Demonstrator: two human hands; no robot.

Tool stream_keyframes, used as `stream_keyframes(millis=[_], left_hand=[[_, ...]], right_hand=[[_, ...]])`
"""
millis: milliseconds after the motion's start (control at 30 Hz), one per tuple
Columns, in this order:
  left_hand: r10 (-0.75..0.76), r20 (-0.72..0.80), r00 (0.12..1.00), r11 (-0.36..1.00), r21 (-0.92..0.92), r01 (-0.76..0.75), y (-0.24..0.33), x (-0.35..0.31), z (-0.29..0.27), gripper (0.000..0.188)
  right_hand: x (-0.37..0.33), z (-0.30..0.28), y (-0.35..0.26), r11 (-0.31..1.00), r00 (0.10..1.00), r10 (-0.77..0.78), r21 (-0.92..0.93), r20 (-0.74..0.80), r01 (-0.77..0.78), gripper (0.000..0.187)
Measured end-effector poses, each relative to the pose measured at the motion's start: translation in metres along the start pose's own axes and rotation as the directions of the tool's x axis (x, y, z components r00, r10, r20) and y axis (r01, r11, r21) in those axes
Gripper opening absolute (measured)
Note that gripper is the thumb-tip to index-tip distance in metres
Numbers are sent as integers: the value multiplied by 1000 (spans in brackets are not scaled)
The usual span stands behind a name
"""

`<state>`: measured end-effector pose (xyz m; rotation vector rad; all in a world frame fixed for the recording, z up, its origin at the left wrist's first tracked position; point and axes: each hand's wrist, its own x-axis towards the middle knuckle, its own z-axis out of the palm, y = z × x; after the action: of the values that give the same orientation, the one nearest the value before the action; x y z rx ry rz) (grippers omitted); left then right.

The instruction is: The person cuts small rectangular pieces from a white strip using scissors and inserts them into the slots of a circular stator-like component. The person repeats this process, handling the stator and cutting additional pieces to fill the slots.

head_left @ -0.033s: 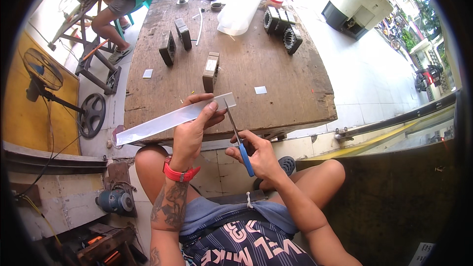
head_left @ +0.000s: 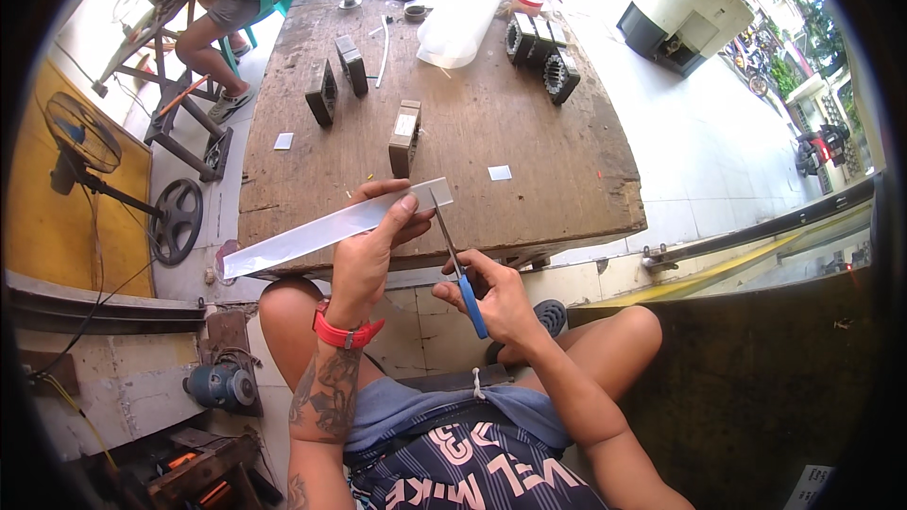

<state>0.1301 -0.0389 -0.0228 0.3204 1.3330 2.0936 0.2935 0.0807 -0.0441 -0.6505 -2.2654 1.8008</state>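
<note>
My left hand (head_left: 389,225) pinches a long strip of whitish, translucent sheet (head_left: 302,243) between thumb and fingers, near its right end. The strip slants down to the left past the table's front edge. In my right hand (head_left: 493,300) is a pair of scissors (head_left: 470,305) with blue handles. Their blades lie across the strip close to its right end, just right of my left fingertips. Beyond the strip a square metal stator core (head_left: 404,137) stands upright on the wooden table (head_left: 529,217). Two small white sheet pieces, one at right (head_left: 499,173) and one at left (head_left: 283,141), lie flat on the wood.
More stator cores stand at left (head_left: 321,94) and far right (head_left: 561,76). A translucent sheet roll (head_left: 463,19) lies farther back, near a red-lidded jar (head_left: 527,2) and spools. A fan (head_left: 80,146) stands left of the table; a person (head_left: 222,14) sits beyond it.
</note>
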Motion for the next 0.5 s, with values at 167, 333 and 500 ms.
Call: stream_keyframes(millis=[167,333,500], left_hand=[[-5,-1,1000,1000,8,5,0,7,0,31],[-22,3,1000,1000,0,22,2,7,1,32],[-24,27,999,1000,13,24,2,3,2,33]], right_hand=[[7,-1,1,1000,1000,25,4,7,-25,52],[8,-1,-3,1000,1000,-15,4,0,15,50],[10,-2,-6,999,1000,14,51,-6,-14,50]])
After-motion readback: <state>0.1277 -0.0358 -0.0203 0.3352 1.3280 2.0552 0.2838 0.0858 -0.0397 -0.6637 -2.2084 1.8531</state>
